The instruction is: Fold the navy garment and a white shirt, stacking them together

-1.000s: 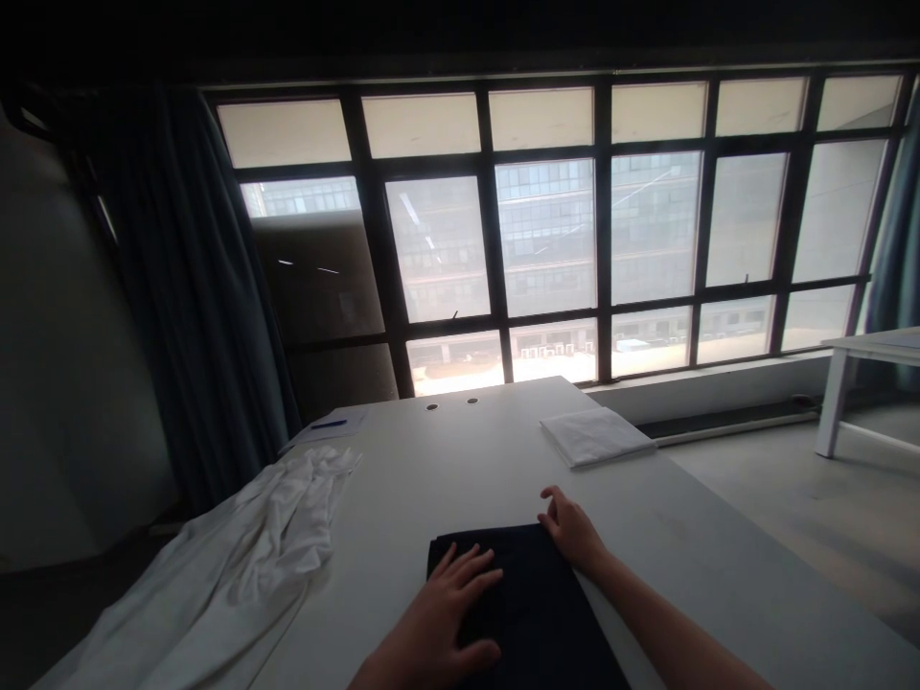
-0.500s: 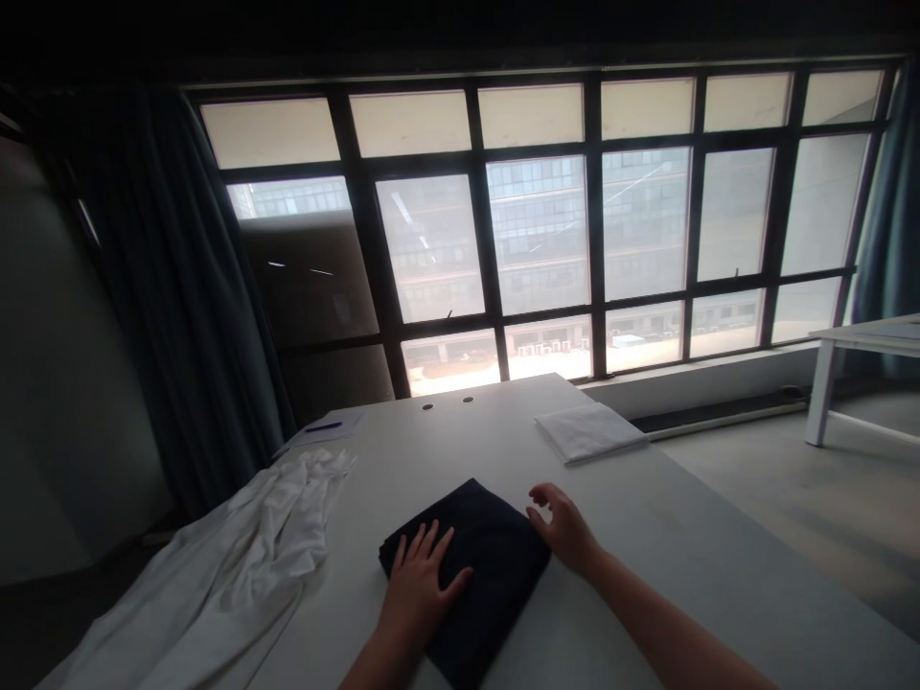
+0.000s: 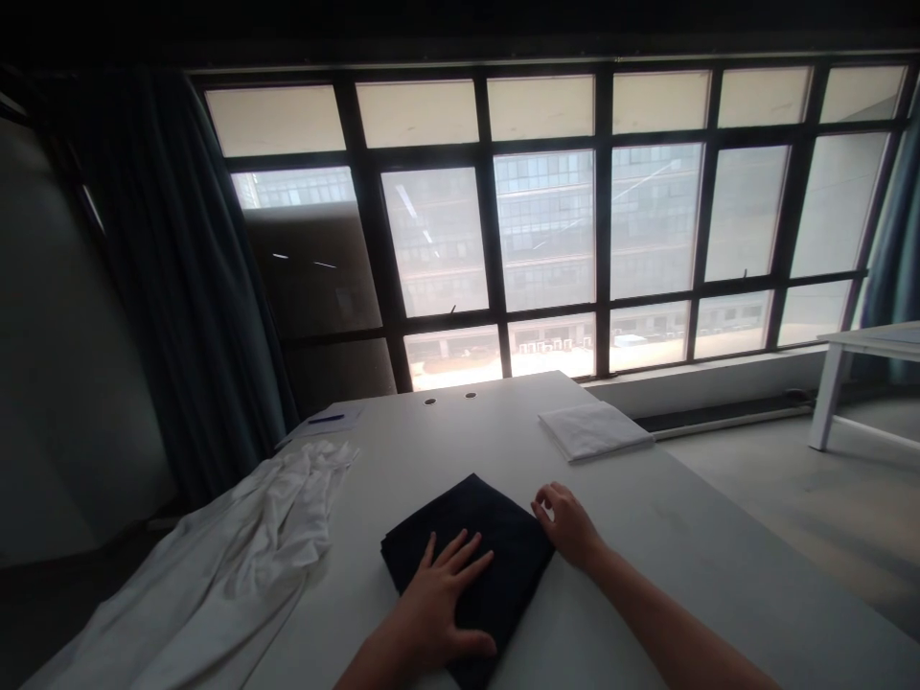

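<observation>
A dark folded cloth (image 3: 489, 517) lies on the white table (image 3: 438, 441) in front of me, one corner pointing away. My left hand (image 3: 442, 599) rests palm down on its lower left part with the fingers spread. At the cloth's right corner is my right hand (image 3: 567, 525), its fingers curled with thumb and fingertips close together. Whether a bit of the cloth's edge is between those fingers is too small to tell.
A rumpled white cloth (image 3: 273, 537) covers the table's left side. A folded white cloth (image 3: 595, 431) lies at the back right. Paper with a pen (image 3: 327, 419) is at the back left. Another white table (image 3: 873, 337) stands at the far right.
My left hand has slid right and nearer to me over the dark cloth, its fingers still spread. The fingers of my right hand have curled in more at the corner.
</observation>
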Demonstrator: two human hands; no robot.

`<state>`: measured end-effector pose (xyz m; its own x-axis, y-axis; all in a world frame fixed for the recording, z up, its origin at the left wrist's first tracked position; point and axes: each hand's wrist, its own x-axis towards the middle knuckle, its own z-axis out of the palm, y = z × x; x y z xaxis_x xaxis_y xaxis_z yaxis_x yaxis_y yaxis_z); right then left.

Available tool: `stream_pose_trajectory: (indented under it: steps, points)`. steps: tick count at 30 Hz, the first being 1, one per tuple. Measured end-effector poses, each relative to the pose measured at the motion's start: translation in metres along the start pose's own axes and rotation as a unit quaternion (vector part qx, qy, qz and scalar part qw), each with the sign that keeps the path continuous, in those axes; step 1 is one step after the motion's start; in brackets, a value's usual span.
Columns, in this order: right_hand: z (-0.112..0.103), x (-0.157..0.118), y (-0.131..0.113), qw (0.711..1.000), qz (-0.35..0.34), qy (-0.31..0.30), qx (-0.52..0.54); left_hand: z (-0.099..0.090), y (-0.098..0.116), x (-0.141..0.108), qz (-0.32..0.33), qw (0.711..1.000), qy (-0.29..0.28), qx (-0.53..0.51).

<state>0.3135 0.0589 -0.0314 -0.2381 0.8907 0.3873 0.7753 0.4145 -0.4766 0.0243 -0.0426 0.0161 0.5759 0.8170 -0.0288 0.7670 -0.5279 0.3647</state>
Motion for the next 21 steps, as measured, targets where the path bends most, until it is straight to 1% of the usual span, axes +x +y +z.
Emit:
stream_pose_trajectory:
  steps: [3,7,10,13,15,17,21]
  points:
    - [-0.002,-0.004,-0.005,0.998,-0.044,-0.042,0.008,0.002,0.000,-0.001,-0.014,1.000,-0.010,0.003]
    - [-0.004,-0.003,0.000,0.996,-0.056,-0.072,0.005,0.006,0.004,-0.004,-0.040,0.999,-0.025,0.015]
    - [-0.006,0.001,0.007,0.997,-0.045,-0.062,-0.009,0.008,0.007,-0.005,-0.046,0.998,-0.033,0.018]
    - [-0.011,0.003,0.006,0.998,-0.033,-0.031,-0.033,0.010,0.007,-0.006,-0.039,0.999,-0.030,0.014]
    - [-0.015,0.004,-0.002,0.998,-0.042,-0.013,-0.043,0.011,0.006,-0.006,-0.037,0.999,-0.033,0.013]
    - [-0.018,0.003,-0.018,0.997,-0.068,-0.007,-0.044,0.012,0.007,-0.006,-0.033,0.999,-0.039,0.014]
    - [-0.018,-0.006,-0.057,0.986,-0.166,-0.017,-0.010,0.012,0.016,-0.006,-0.007,0.998,-0.054,0.022]
